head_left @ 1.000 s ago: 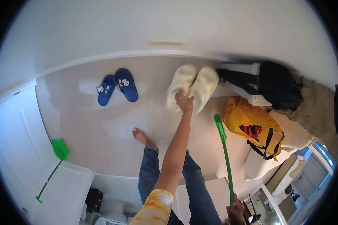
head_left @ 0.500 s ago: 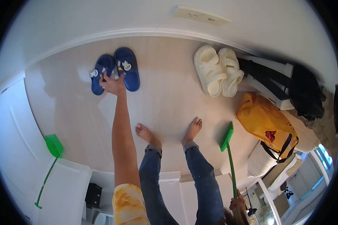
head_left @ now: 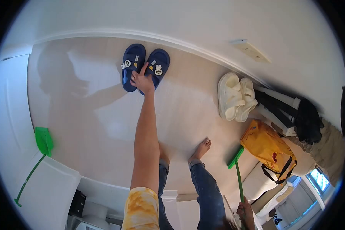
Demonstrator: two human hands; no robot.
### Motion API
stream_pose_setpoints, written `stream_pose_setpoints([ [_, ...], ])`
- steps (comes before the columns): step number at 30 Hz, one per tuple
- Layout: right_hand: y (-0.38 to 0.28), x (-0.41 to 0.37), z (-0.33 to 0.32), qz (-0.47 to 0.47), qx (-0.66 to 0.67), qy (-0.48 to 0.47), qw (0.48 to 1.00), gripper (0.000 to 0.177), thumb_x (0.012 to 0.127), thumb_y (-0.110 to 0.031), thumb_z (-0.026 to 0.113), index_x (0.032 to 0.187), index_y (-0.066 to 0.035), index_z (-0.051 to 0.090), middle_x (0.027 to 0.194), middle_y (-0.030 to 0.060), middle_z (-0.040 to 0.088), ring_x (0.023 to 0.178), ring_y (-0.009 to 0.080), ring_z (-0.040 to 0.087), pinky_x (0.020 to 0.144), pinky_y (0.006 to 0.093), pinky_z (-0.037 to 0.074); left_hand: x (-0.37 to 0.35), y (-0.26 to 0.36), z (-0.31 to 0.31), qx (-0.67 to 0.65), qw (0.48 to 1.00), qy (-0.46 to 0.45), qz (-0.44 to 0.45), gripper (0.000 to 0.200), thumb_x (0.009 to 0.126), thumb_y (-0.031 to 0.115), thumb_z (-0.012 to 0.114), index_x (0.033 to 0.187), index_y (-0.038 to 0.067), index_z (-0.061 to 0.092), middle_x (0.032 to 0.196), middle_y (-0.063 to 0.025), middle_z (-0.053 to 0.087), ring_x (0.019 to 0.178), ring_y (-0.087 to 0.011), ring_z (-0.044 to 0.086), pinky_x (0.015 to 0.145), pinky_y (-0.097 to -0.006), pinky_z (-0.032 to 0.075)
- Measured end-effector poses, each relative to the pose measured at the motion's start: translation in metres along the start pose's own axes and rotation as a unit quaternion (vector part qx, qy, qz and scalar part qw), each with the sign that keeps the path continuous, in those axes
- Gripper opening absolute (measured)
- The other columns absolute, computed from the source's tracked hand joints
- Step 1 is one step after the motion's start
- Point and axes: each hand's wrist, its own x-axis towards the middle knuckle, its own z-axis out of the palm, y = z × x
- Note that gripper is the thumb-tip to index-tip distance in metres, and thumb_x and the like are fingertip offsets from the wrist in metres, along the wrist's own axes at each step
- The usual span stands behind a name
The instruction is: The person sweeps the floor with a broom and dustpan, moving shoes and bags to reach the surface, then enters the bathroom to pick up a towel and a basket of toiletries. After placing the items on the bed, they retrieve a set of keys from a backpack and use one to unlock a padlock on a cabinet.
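My left hand (head_left: 143, 81) reaches down to a pair of dark blue slippers near the wall, over the heel ends of the left slipper (head_left: 134, 61) and the right slipper (head_left: 160, 65). Its fingers are apart, one pointing up between the two; whether they press on either is unclear. White and yellow charms sit on both straps. Low on the right, my right hand (head_left: 246, 212) is wrapped round the thin green handle of a broom (head_left: 235, 157), whose green head rests on the floor.
White sandals (head_left: 235, 97) stand by the wall at the right, below a wall outlet (head_left: 251, 50). Beside them are a black item (head_left: 309, 120) and an orange bag (head_left: 268, 147). A green dustpan (head_left: 44, 141) leans at the far left. My bare foot (head_left: 201, 148) is on the floor.
The view has shifted. The blue slippers now lie closer together at their heels and splayed at the toes, and my left hand has moved from their straps toward the heels.
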Motion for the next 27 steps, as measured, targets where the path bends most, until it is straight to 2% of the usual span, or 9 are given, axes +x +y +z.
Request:
stream_pose_setpoints([
  [3,-0.010,0.006,-0.011,-0.010,0.046,-0.070,0.996,0.032,0.086,-0.011,0.042,0.117,-0.014,0.036,0.054,-0.0037,0.040,0.038,0.0061,0.039,0.034,0.0193,0.032,0.007,-0.027,0.002,-0.129,0.992,0.008,-0.003,0.037,0.066,0.002,0.059,0.095,0.024,0.064,0.094,-0.0046,0.053,0.094,-0.0221,0.051,0.089,-0.0461,0.029],
  [7,-0.031,0.045,0.041,-0.024,-0.021,-0.079,0.996,0.030,0.087,-0.021,0.043,0.058,-0.016,0.040,0.041,-0.0042,0.033,0.032,0.0091,0.034,0.034,0.0198,0.032,-0.033,-0.083,-0.090,-0.237,0.965,0.086,0.071,0.036,0.065,-0.003,0.051,0.092,0.015,0.066,0.079,-0.0075,0.058,0.077,-0.0242,0.055,0.073,-0.0356,0.038],
  [10,0.006,0.059,0.136,-0.120,-0.069,-0.036,0.990,0.015,0.081,-0.023,0.049,0.070,-0.014,0.045,0.058,-0.0028,0.043,0.048,0.0103,0.041,0.042,0.0281,0.037,-0.103,-0.123,-0.226,-0.216,0.973,0.079,0.005,0.039,0.062,-0.006,0.049,0.095,0.008,0.065,0.083,-0.0162,0.058,0.080,-0.0319,0.055,0.075,-0.0392,0.041],
  [11,0.044,0.090,0.147,-0.186,-0.053,-0.223,0.955,0.012,0.081,-0.022,0.050,0.079,-0.010,0.047,0.061,0.0004,0.046,0.052,0.0130,0.047,0.047,0.0307,0.043,-0.128,-0.138,-0.273,-0.201,0.977,0.066,-0.014,0.039,0.062,-0.006,0.050,0.095,0.007,0.065,0.083,-0.0166,0.058,0.080,-0.0317,0.055,0.076,-0.0383,0.042],
  [12,0.060,0.005,0.235,-0.097,-0.080,-0.070,0.990,0.015,0.080,-0.020,0.053,0.089,-0.009,0.049,0.066,0.0028,0.048,0.055,0.0158,0.051,0.051,0.0335,0.047,-0.162,-0.168,-0.307,-0.141,0.987,0.067,-0.028,0.039,0.061,-0.006,0.050,0.095,0.006,0.064,0.083,-0.0165,0.058,0.081,-0.0323,0.055,0.076,-0.0376,0.042],
  [17,0.129,-0.197,0.417,-0.146,-0.158,-0.206,0.954,0.049,0.078,-0.005,0.052,0.124,-0.010,0.035,0.059,0.0019,0.043,0.042,0.0121,0.044,0.039,0.0238,0.040,-0.286,-0.236,-0.477,0.064,0.982,0.054,-0.172,0.033,0.058,-0.004,0.058,0.087,0.007,0.067,0.085,-0.0167,0.058,0.081,-0.0321,0.056,0.074,-0.0377,0.044],
  [21,0.056,-0.221,0.326,-0.027,-0.153,-0.440,0.885,0.066,0.079,0.000,0.050,0.136,-0.016,0.021,0.055,-0.0008,0.042,0.036,0.0073,0.035,0.036,0.0207,0.029,-0.351,-0.259,-0.546,0.095,0.960,0.011,-0.262,0.029,0.062,-0.003,0.054,0.084,0.008,0.067,0.080,-0.0138,0.059,0.074,-0.0309,0.057,0.069,-0.0373,0.046],
  [25,0.010,-0.252,0.243,-0.221,-0.254,-0.254,0.907,0.072,0.078,0.001,0.047,0.138,-0.012,0.010,0.051,-0.0011,0.040,0.033,0.0079,0.036,0.029,0.0214,0.030,-0.385,-0.232,-0.579,0.108,0.945,-0.007,-0.308,0.028,0.063,-0.004,0.052,0.083,0.007,0.067,0.076,-0.0136,0.059,0.070,-0.0305,0.057,0.065,-0.0373,0.046],
  [27,-0.012,-0.201,0.272,-0.255,-0.207,-0.214,0.920,0.052,0.080,-0.005,0.044,0.129,-0.006,0.027,0.057,0.0000,0.046,0.040,0.0095,0.044,0.035,0.0201,0.036,-0.388,-0.214,-0.571,0.102,0.949,-0.004,-0.297,0.029,0.062,-0.005,0.052,0.083,0.007,0.067,0.075,-0.0136,0.059,0.068,-0.0302,0.057,0.064,-0.0376,0.046],
])
